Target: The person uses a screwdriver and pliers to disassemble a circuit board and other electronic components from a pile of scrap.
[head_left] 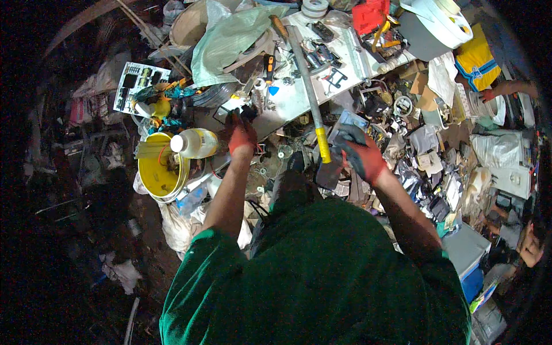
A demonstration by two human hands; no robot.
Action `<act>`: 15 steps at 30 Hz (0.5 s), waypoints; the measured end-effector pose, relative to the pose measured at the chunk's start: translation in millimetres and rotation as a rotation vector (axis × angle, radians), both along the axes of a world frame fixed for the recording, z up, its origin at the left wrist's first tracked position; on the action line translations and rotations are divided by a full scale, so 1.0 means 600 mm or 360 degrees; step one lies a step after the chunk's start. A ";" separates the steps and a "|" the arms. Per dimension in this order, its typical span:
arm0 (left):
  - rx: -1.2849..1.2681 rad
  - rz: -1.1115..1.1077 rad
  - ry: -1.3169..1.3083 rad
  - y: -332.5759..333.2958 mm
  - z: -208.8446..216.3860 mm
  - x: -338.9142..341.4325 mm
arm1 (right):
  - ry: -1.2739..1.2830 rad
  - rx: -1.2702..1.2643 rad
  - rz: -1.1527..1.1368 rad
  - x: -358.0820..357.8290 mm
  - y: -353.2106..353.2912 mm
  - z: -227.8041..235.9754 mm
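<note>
My left hand, in a red glove with dark fingers, is at the near edge of the white work table beside a small dark item. Its fingers blend into the dark, so their grip cannot be made out. To the right, my right hand, gloved alike, reaches leftward with fingers stretched out. A dark flat piece lies just below its fingertips, and a bluish flat case is just beyond them. Between the hands, a long-handled hammer with a yellow grip end lies across the table and overhangs its edge.
A plastic bottle leans over a yellow bucket at left. On the white table lie an orange-black screwdriver and small parts. Mixed scrap is heaped at right, near another person's hand and a white bucket.
</note>
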State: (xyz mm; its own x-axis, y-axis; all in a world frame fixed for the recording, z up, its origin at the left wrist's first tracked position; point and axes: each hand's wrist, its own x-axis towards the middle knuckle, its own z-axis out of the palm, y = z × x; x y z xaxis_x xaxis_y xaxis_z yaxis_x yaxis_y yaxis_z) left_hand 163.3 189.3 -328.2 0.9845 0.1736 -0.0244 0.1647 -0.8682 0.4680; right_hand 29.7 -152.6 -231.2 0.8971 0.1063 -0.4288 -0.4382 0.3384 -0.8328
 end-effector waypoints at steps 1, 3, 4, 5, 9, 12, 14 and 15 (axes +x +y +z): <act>0.0019 0.0061 -0.0039 0.004 -0.004 0.021 | 0.0142 0.0201 -0.0057 0.039 0.032 0.004; 0.0108 0.0300 0.0289 0.002 -0.001 0.071 | 0.0248 0.0023 -0.0119 0.118 0.095 -0.010; 0.0110 0.0286 0.0418 0.000 0.002 0.092 | 0.0260 -0.0121 -0.0124 0.159 0.122 -0.029; 0.0112 0.0270 0.0550 0.001 0.008 0.113 | 0.0260 -0.0227 -0.0124 0.193 0.144 -0.055; 0.0264 0.0295 0.0616 -0.007 0.011 0.142 | 0.0130 -0.1174 -0.0074 0.304 0.200 -0.196; 0.0331 0.0156 0.0663 0.000 -0.006 0.150 | -0.0140 -0.1449 0.0262 0.341 0.210 -0.259; 0.0264 0.0015 0.0573 0.012 -0.019 0.148 | 0.0159 -0.1168 0.0005 0.349 0.223 -0.260; 0.0260 -0.0035 0.0595 0.017 -0.024 0.147 | 0.0151 -0.1133 0.0099 0.349 0.227 -0.251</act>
